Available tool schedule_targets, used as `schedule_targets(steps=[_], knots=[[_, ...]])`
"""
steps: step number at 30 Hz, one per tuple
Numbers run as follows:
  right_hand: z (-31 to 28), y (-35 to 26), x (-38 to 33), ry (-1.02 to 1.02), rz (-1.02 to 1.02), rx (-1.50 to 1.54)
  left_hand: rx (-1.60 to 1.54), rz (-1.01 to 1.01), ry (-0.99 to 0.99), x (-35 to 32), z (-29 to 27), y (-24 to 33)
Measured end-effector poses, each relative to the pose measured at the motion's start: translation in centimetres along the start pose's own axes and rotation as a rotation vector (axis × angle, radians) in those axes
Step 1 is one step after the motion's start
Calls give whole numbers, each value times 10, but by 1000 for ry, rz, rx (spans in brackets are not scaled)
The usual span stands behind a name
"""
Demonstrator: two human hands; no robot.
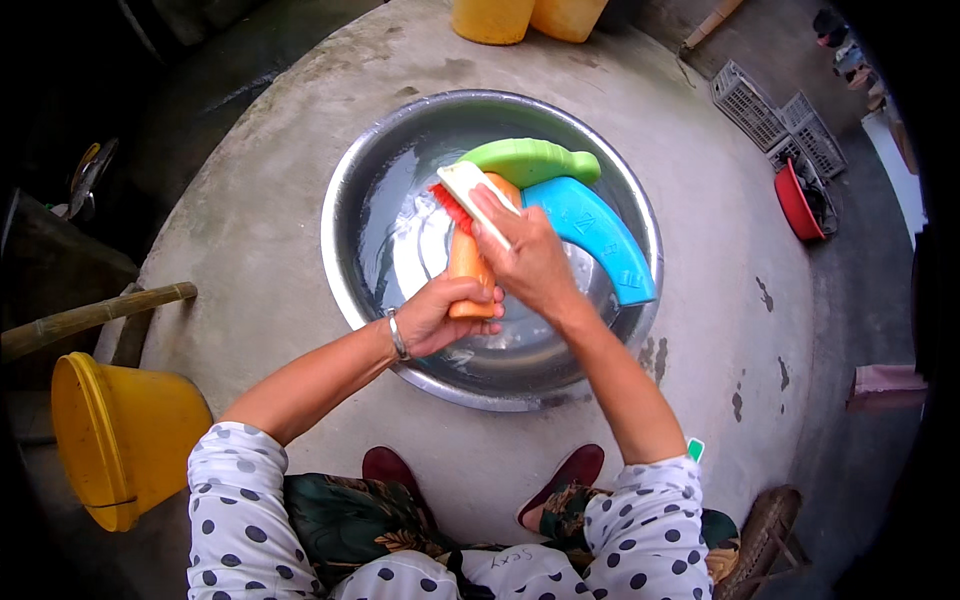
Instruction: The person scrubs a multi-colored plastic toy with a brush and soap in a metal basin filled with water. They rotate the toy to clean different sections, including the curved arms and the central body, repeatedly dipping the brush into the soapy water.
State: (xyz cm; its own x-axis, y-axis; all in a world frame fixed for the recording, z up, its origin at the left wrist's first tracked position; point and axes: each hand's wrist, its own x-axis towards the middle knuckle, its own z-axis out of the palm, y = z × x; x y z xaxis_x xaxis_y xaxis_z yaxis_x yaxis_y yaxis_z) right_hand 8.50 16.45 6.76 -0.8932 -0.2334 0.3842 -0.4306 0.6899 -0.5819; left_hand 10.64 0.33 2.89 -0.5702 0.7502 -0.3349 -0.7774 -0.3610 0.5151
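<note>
1. Left hand (pixel 440 315): our fingers wrap the lower end of an orange plastic piece (pixel 467 268), holding it propped at a slant over the basin, apparently so its upper face stays steady under the brush.
2. Right hand (pixel 527 262): our fingers close over the back of a white scrubbing brush (pixel 474 193) with red bristles, pressed onto the top end of the orange piece.
3. Steel basin (pixel 345 195): wide, round and shallow, with a little soapy water in the bottom; it sits on the round concrete slab (pixel 270 190) straight ahead of our knees, within easy reach of both arms.
4. Green plastic piece (pixel 530 160) and blue plastic piece (pixel 600 235): curved, lying inside the basin beyond our hands, leaning on the far rim; the green one touches the blue one.
5. Yellow bucket (pixel 120 440): tipped on its side at our left, off the slab.
6. Two yellow containers (pixel 525 15): at the slab's far edge.
7. Grey crates (pixel 780 125) and a red tub (pixel 795 200): on the ground to the right, well apart.
</note>
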Motion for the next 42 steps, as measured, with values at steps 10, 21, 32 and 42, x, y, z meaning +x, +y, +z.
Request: schedule_targets(steps=[10,21,32,42], knots=[[27,-23,-33,171,-130,-106,-151,101,123,22,-32,12],[-2,-17,-39,126,48,-109,-177,241,94,44,-7,7],[23,-42,-81,403,666,741,-237,245,123,41,-7,9],[48,-34,-81,919,648,1222,-213,124,111,35,30,-9]])
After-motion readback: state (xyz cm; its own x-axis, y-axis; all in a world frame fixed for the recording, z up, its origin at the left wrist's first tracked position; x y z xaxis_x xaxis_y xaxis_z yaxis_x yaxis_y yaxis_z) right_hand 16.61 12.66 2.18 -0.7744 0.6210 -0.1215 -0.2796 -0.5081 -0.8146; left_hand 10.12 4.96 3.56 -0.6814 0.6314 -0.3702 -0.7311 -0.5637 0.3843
